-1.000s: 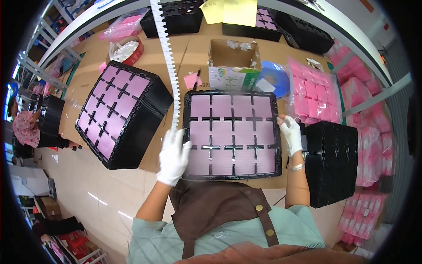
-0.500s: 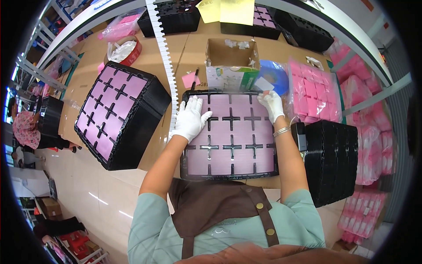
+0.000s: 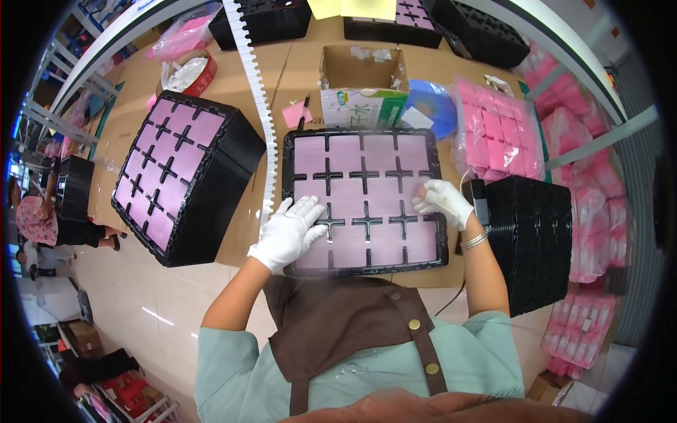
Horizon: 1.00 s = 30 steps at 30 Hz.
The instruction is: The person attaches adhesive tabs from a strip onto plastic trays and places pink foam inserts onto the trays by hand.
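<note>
In front of me lies a black plastic tray (image 3: pixel 442 262), its compartments covered by flat pink-lilac pieces (image 3: pixel 381 250) with black cross-shaped dividers between them. My left hand (image 3: pixel 289 233), in a white glove, rests flat over the tray's left side with its fingers stretched out. White-gloved too, my right hand (image 3: pixel 446 201) is over the right part of the tray. Its fingers are curled and pinched close to the pink surface, with a bare fingertip showing. Whether anything sits between those fingers is hidden.
A stack of similar trays (image 3: pixel 233 176) stands tilted at left, another black stack (image 3: pixel 530 240) at right. Beyond the tray are an open carton (image 3: pixel 363 99), a blue disc (image 3: pixel 441 116) and a bag of pink pieces (image 3: pixel 497 130). A white toothed strip (image 3: pixel 257 92) crosses the table.
Both hands have moved nearer to me along the tray's sides. My right hand has left the far right corner. The view has shifted slightly.
</note>
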Each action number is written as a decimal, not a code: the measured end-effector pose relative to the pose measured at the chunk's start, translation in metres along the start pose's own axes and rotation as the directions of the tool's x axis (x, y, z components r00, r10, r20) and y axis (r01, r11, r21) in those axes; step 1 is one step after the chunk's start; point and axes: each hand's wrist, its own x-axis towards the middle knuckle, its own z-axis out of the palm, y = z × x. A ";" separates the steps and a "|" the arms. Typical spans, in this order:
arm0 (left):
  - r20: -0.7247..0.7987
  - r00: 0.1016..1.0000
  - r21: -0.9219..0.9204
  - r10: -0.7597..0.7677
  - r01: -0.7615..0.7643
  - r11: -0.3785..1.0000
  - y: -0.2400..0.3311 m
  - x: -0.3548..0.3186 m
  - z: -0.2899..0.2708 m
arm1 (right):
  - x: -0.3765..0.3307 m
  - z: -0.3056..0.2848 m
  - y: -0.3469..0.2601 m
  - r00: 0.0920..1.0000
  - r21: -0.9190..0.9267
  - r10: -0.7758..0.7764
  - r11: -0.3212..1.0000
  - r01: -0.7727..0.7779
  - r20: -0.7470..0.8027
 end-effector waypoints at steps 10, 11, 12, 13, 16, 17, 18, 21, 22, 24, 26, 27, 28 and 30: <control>0.136 0.988 0.047 0.077 -0.084 0.995 0.020 -0.061 -0.001 | -0.039 0.025 0.031 0.998 -0.089 0.032 0.996 -0.027 0.059; 0.139 0.988 0.046 0.071 -0.078 0.996 0.023 -0.067 -0.004 | -0.045 0.026 0.031 0.997 -0.089 0.035 0.996 -0.029 0.065; 0.162 0.984 0.061 0.076 -0.087 0.994 0.026 -0.073 -0.007 | -0.053 0.029 0.026 0.991 -0.178 0.114 0.979 -0.101 0.063; 0.184 0.980 0.078 0.079 -0.095 0.992 0.027 -0.078 -0.010 | -0.057 0.032 0.023 0.981 -0.265 0.188 0.950 -0.166 0.057; 0.271 0.962 0.077 0.037 -0.060 0.995 0.034 -0.077 -0.025 | -0.060 0.040 0.008 0.968 -0.468 0.250 0.856 -0.219 0.005; 0.355 0.935 0.066 0.001 -0.026 0.998 0.037 -0.072 -0.030 | -0.059 0.044 0.001 0.956 -0.539 0.289 0.799 -0.267 -0.046; 0.345 0.939 0.079 -0.019 -0.009 0.997 0.039 -0.067 -0.025 | -0.056 0.041 0.008 0.980 -0.407 0.198 0.893 -0.192 -0.027; -0.008 0.995 0.037 0.095 -0.095 0.995 0.045 -0.060 0.011 | -0.047 0.047 0.027 0.992 -0.190 0.100 0.975 -0.114 -0.078; -0.015 0.998 0.056 0.062 -0.061 0.997 0.050 -0.063 0.015 | -0.049 0.047 0.030 0.994 -0.191 0.097 0.976 -0.104 -0.047; 0.104 0.994 0.032 0.019 -0.022 0.999 0.066 -0.076 -0.003 | -0.057 0.044 0.030 0.987 -0.278 0.160 0.948 -0.155 -0.006; 0.171 0.985 -0.060 -0.033 0.044 0.997 0.067 -0.088 -0.011 | -0.066 0.038 0.026 0.981 -0.370 0.192 0.911 -0.181 -0.006; 0.161 0.986 -0.059 -0.036 0.046 0.997 0.057 -0.092 -0.012 | -0.069 0.034 0.027 0.983 -0.377 0.186 0.910 -0.174 -0.005; 0.068 0.997 -0.192 -0.034 0.047 0.980 0.044 -0.097 -0.012 | -0.071 0.029 0.029 0.976 -0.245 -0.004 0.968 -0.051 -0.219; -0.115 0.945 -0.396 -0.305 0.238 0.887 0.042 -0.088 -0.019 | -0.064 -0.003 0.059 0.779 -0.391 -0.303 0.917 0.082 -0.549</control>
